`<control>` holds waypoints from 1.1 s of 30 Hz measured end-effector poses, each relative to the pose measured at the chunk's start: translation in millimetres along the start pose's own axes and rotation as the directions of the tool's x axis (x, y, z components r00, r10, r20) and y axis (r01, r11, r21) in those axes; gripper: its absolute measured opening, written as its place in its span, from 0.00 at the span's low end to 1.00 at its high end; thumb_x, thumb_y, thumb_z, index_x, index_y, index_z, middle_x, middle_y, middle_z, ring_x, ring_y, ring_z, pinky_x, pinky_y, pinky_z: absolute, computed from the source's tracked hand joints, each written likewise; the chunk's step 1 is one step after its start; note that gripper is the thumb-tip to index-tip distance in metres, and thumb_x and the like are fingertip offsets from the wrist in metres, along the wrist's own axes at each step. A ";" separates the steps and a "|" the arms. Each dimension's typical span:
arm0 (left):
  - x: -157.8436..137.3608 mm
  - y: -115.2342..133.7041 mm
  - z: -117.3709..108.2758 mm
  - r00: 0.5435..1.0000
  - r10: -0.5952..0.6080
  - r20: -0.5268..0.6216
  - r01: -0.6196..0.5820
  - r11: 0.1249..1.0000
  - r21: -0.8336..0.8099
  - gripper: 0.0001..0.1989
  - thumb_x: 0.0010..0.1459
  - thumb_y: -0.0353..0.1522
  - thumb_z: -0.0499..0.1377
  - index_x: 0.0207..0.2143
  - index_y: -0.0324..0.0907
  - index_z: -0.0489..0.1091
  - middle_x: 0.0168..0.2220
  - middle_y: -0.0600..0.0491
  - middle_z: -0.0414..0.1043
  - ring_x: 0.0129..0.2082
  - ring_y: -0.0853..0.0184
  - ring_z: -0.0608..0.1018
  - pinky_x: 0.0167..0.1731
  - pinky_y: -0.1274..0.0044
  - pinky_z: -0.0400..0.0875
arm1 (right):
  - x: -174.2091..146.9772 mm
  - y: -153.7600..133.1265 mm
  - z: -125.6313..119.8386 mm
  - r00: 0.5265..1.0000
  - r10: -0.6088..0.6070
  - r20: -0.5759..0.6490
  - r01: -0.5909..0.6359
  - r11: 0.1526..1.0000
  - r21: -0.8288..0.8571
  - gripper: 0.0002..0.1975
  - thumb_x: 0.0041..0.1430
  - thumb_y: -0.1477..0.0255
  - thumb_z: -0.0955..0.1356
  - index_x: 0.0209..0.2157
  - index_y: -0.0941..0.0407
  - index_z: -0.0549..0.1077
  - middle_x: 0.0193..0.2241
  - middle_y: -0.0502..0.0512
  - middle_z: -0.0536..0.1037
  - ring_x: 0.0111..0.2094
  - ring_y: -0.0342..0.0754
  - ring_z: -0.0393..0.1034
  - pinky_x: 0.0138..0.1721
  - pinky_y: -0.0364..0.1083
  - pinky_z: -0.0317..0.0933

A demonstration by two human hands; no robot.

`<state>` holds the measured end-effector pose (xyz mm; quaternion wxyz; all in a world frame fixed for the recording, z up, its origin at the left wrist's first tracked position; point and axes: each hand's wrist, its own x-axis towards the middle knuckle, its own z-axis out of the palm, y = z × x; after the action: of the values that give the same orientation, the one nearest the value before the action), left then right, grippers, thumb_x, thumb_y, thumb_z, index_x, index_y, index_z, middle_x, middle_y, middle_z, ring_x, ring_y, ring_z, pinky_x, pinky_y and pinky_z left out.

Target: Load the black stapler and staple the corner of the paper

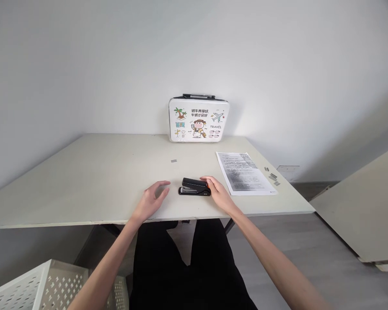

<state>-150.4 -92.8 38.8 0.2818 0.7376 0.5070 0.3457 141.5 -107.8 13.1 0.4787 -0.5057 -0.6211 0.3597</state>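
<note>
the right hand (220, 197) grasps the black stapler (194, 187) by its back end, over the near part of the table (84, 185), its gaping front towards the left hand (151, 200) — which holds nothing, fingers loosely curled. with only one end held, the stapler could swivel or slip if pushed off-centre; a careless reach might knock the loose staple strip (173, 161) beyond it.

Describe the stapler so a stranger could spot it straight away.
Find the pale table with a white case at the back. Near the front edge, the right hand holds one end of the stapler. Unlike the printed paper to its right, it is mostly black.
</note>
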 end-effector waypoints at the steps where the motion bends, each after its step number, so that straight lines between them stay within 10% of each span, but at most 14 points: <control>1: 0.7 -0.4 0.7 1.000 -0.006 -0.024 0.006 1.000 -0.015 0.19 0.68 0.47 0.56 0.53 0.49 0.75 0.58 0.51 0.78 0.61 0.54 0.76 0.55 0.66 0.74 | 0.6 0.4 0.6 1.000 -0.004 -0.002 0.004 1.000 -0.005 0.23 0.74 0.52 0.58 0.55 0.48 0.76 0.55 0.55 0.80 0.58 0.54 0.73 0.62 0.53 0.63; 15: 4.6 4.6 0.6 0.961 -0.200 -0.193 0.121 0.926 -0.358 0.21 0.69 0.50 0.57 0.50 0.45 0.76 0.59 0.46 0.77 0.66 0.55 0.72 0.68 0.62 0.61 | -8.7 -12.4 4.2 0.995 -0.092 0.036 0.096 0.986 -0.139 0.15 0.63 0.58 0.72 0.48 0.50 0.77 0.45 0.54 0.84 0.46 0.55 0.78 0.49 0.52 0.70; 20: 13.8 14.1 16.3 0.939 -0.343 0.030 0.215 0.516 -0.829 0.19 0.71 0.45 0.56 0.48 0.40 0.76 0.57 0.39 0.77 0.61 0.56 0.77 0.64 0.64 0.69 | -20.9 -27.2 6.5 0.948 -0.312 -0.068 0.294 0.936 -0.192 0.11 0.66 0.67 0.70 0.50 0.48 0.78 0.48 0.55 0.83 0.50 0.56 0.78 0.50 0.55 0.73; 24: 23.0 23.8 26.2 0.857 -0.366 0.363 0.450 0.186 -0.874 0.21 0.72 0.42 0.50 0.48 0.38 0.76 0.52 0.37 0.79 0.53 0.52 0.81 0.53 0.61 0.77 | -25.1 -40.0 8.5 0.771 -0.637 0.012 0.598 0.717 -0.359 0.21 0.68 0.81 0.63 0.51 0.44 0.80 0.50 0.51 0.84 0.58 0.53 0.75 0.57 0.58 0.69; 28: 27.7 27.6 31.8 0.849 -0.354 0.393 0.463 0.136 -0.876 0.19 0.71 0.38 0.48 0.47 0.40 0.76 0.52 0.41 0.79 0.50 0.53 0.82 0.50 0.62 0.78 | -25.1 -43.6 10.2 0.669 -0.735 0.111 0.686 0.552 -0.474 0.19 0.71 0.80 0.66 0.51 0.43 0.80 0.51 0.49 0.84 0.58 0.53 0.76 0.55 0.58 0.66; 33: 31.5 29.8 32.8 0.824 -0.414 0.387 0.465 0.103 -0.879 0.16 0.69 0.35 0.50 0.45 0.37 0.76 0.39 0.41 0.79 0.38 0.56 0.82 0.42 0.65 0.78 | -23.9 -41.7 9.3 0.684 -0.715 0.146 0.676 0.546 -0.494 0.19 0.72 0.80 0.65 0.50 0.44 0.80 0.52 0.49 0.84 0.59 0.52 0.76 0.54 0.57 0.64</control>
<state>-100.0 -75.0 49.0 0.7655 0.2354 0.3809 0.4621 121.5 -140.3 43.8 0.4515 -0.3383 -0.8237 -0.0564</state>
